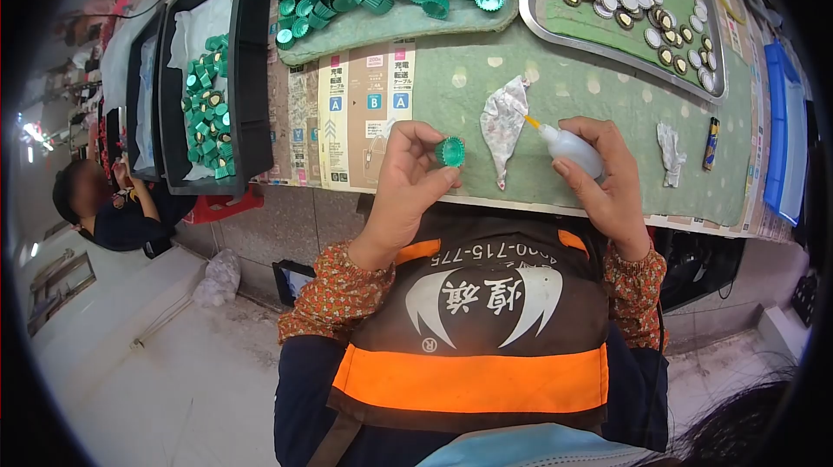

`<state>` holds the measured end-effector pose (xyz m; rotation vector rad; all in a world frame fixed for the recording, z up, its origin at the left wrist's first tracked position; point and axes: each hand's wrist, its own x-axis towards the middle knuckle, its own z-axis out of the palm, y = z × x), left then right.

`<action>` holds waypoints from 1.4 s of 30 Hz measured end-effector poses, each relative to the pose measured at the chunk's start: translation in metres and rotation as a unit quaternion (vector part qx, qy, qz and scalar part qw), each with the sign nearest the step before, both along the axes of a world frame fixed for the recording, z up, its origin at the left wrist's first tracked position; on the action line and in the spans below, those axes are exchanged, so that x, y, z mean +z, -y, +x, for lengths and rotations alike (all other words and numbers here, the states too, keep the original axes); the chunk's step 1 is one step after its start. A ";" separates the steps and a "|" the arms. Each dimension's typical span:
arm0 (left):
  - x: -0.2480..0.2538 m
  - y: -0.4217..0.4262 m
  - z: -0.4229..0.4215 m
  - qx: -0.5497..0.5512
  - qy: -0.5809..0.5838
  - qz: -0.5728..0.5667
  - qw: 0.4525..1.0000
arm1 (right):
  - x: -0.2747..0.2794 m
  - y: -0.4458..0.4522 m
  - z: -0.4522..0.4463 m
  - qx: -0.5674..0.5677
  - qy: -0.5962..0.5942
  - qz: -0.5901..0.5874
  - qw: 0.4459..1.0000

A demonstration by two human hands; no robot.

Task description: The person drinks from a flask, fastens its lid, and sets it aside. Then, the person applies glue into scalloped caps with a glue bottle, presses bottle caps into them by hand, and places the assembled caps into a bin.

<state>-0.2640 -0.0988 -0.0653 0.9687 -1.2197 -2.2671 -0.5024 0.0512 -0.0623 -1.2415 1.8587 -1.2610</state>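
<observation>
Between the thumb and fingers of my left hand [408,174] is a small green fluted cup [450,152], its open side facing up. My right hand [612,174] is closed around a white squeeze bottle [573,151] with a thin yellow nozzle, which points left toward the cup but stays apart from it. A crumpled whitish cloth [504,130] lies on the table between my hands, beside the nozzle tip. Whether any liquid is in the cup I cannot tell.
Many green cups [377,0] fill a tray at the back. A metal tray [555,37] holds many round pieces. Right of me lie a crumpled wrapper [671,154] and a small tube [711,144]. Black bins [260,76] stand left; another person [117,207] sits beyond.
</observation>
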 end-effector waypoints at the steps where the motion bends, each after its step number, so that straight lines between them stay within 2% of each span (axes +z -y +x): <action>1: 0.000 0.000 0.000 -0.002 -0.003 -0.011 1.000 | 0.001 0.000 -0.001 0.007 -0.021 0.004 1.000; 6: 0.000 -0.002 -0.001 -0.002 -0.003 -0.046 0.999 | 0.003 0.003 -0.003 0.031 -0.066 0.006 0.997; 19: 0.004 0.004 -0.001 -0.057 0.029 0.005 0.998 | 0.005 0.020 -0.011 0.085 -0.169 0.009 0.982; 25: 0.004 0.005 -0.003 -0.051 -0.008 0.041 0.998 | 0.010 0.031 -0.026 0.009 -0.227 -0.002 0.974; 28: 0.006 0.006 -0.004 -0.064 -0.026 0.042 0.997 | 0.006 0.046 -0.056 -0.080 -0.277 -0.048 0.956; 31: 0.008 0.005 -0.007 -0.071 -0.031 0.033 0.996 | 0.003 0.066 -0.085 -0.181 -0.338 0.006 0.923; 34: 0.009 0.005 -0.011 -0.080 -0.028 0.019 0.996 | -0.002 0.084 -0.107 -0.191 -0.414 0.045 0.889; 37: 0.008 0.006 -0.012 -0.085 -0.025 0.016 0.996 | -0.011 0.100 -0.116 -0.194 -0.439 0.052 0.876; 42: 0.005 0.007 -0.012 -0.092 -0.017 0.014 0.996 | -0.023 0.108 -0.125 -0.181 -0.445 0.038 0.876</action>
